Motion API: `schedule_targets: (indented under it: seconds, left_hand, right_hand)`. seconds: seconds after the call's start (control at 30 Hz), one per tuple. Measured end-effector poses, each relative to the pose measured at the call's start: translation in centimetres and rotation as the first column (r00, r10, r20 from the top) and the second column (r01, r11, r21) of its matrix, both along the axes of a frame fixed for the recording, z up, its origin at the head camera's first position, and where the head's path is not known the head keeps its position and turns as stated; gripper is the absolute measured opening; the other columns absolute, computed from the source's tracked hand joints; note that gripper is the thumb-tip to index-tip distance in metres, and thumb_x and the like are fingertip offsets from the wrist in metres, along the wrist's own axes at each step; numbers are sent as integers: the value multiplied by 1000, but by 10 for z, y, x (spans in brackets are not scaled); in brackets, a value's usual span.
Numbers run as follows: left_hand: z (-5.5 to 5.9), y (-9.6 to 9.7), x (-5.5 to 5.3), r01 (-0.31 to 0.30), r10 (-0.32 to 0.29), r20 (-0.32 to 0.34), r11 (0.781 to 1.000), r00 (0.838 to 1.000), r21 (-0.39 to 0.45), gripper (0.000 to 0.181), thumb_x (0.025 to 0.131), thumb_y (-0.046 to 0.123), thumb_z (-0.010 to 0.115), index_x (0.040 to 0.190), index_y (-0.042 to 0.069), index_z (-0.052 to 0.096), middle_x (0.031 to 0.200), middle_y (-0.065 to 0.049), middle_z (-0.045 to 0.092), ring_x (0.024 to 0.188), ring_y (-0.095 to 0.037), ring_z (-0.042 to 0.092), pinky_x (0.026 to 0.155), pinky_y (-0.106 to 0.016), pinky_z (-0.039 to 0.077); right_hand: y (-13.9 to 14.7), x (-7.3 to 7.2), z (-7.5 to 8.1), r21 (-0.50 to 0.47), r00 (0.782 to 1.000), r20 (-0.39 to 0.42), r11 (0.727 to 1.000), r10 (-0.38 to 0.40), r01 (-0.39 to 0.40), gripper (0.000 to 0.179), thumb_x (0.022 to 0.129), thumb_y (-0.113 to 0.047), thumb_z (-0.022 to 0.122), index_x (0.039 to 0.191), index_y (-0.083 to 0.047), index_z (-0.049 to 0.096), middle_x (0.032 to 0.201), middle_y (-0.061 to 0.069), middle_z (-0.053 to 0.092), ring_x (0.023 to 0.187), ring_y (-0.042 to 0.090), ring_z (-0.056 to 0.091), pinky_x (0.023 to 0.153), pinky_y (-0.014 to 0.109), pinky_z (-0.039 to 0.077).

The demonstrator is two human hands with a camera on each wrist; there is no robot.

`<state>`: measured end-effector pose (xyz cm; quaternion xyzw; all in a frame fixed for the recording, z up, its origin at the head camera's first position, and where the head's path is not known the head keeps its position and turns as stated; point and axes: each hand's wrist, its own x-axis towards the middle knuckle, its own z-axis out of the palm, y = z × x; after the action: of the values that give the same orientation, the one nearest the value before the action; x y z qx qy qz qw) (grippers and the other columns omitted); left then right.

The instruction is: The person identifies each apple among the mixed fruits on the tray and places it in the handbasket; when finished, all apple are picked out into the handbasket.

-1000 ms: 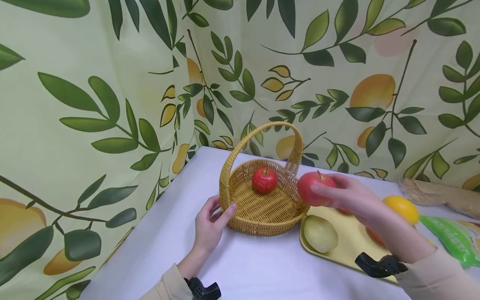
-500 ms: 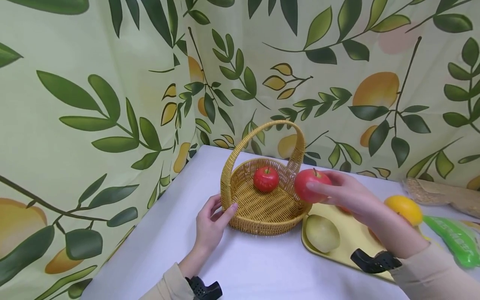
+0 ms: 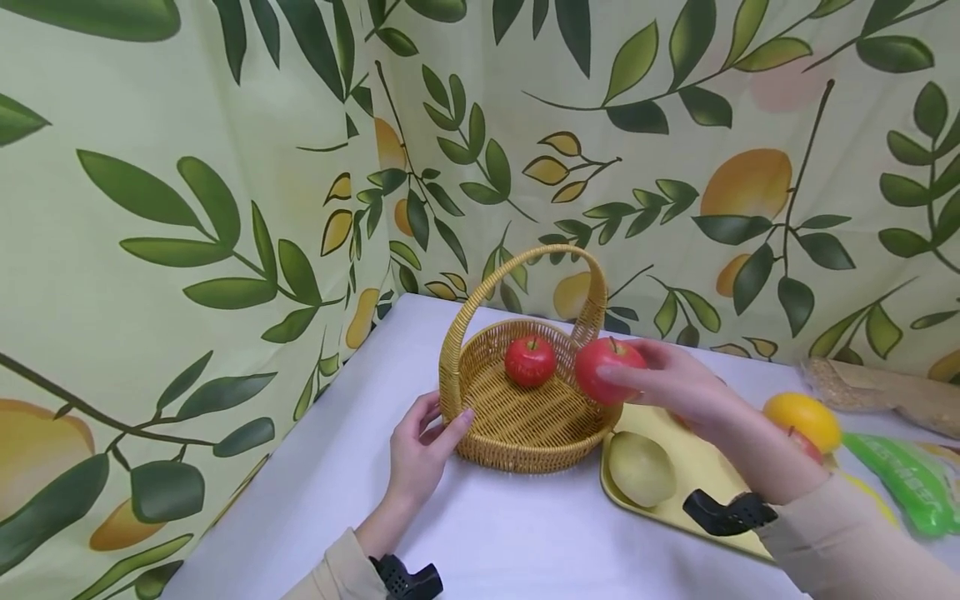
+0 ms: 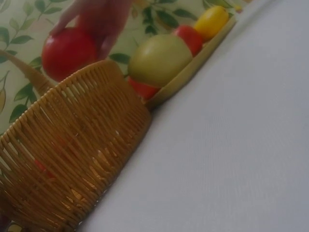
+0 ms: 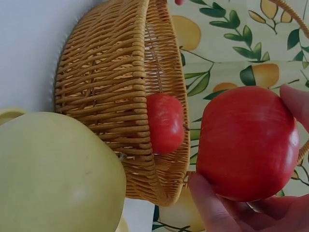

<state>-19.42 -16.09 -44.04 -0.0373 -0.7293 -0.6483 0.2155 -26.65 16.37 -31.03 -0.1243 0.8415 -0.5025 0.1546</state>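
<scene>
My right hand (image 3: 678,383) holds a red apple (image 3: 604,372) between thumb and fingers, over the right side of the wicker basket (image 3: 525,458). In the right wrist view, the held apple (image 5: 248,145) is up close, level with the basket's rim and gripped at its sides. Inside the basket, toward the back, lies another red apple (image 3: 530,361). My left hand (image 3: 418,454) grips the basket's left side, thumb on the rim and fingers around the outside. The basket stands upright with its arched handle (image 3: 480,304) raised.
Right of the basket is a yellow tray (image 3: 701,512) bearing a pale green, pear-like fruit (image 3: 642,469), an orange (image 3: 802,421) and other fruit partly hidden by my right arm. Farther right lie a green packet (image 3: 903,483) and a brown bag (image 3: 881,392). Leaf-patterned cloth hangs behind.
My right hand has carried the apple a little leftward, from beside the basket's right rim to over it. The left hand keeps its hold, and the basket stays in place.
</scene>
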Motion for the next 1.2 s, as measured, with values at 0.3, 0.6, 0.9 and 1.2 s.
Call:
schedule_targets:
  seconds: [0.3, 0.6, 0.9, 1.2]
  left_hand:
    - [-1, 0, 0, -3, 3, -3, 1000, 1000, -7, 36, 90, 28, 80, 123, 18, 68, 118, -4, 70, 114, -20, 65, 97, -49, 52]
    - [-2, 0, 0, 2, -2, 0, 1000, 1000, 6, 36, 90, 28, 80, 122, 17, 68, 122, -15, 68, 116, -23, 64, 97, -50, 52]
    - [-2, -1, 0, 1, -1, 1, 1000, 1000, 9, 39, 90, 28, 80, 124, 13, 68, 122, -12, 69, 115, -21, 64, 97, -50, 51]
    - [0, -1, 1, -1, 1, 10, 1000, 1000, 1, 37, 90, 29, 80, 123, 17, 69, 123, -12, 69, 118, -24, 63, 98, -51, 51]
  right_hand:
    - [-12, -2, 0, 18, 1000, -18, 1000, 11, -10, 84, 90, -47, 77, 152, -4, 40, 142, 18, 53, 129, 37, 49, 94, 49, 53]
    - [-21, -2, -1, 37, 999, -14, 999, 35, -35, 81, 89, -48, 77, 149, -5, 43, 139, 15, 56, 122, 33, 54, 94, 50, 52]
    - [-30, -3, 0, 55, 999, 5, 997, 45, -45, 81, 87, -49, 79, 148, -8, 45, 139, 14, 55, 123, 34, 52, 96, 54, 50]
    - [-37, -2, -4, 69, 999, 11, 996, 51, -52, 85, 88, -51, 77, 151, -7, 42, 140, 15, 55, 117, 33, 57, 96, 54, 50]
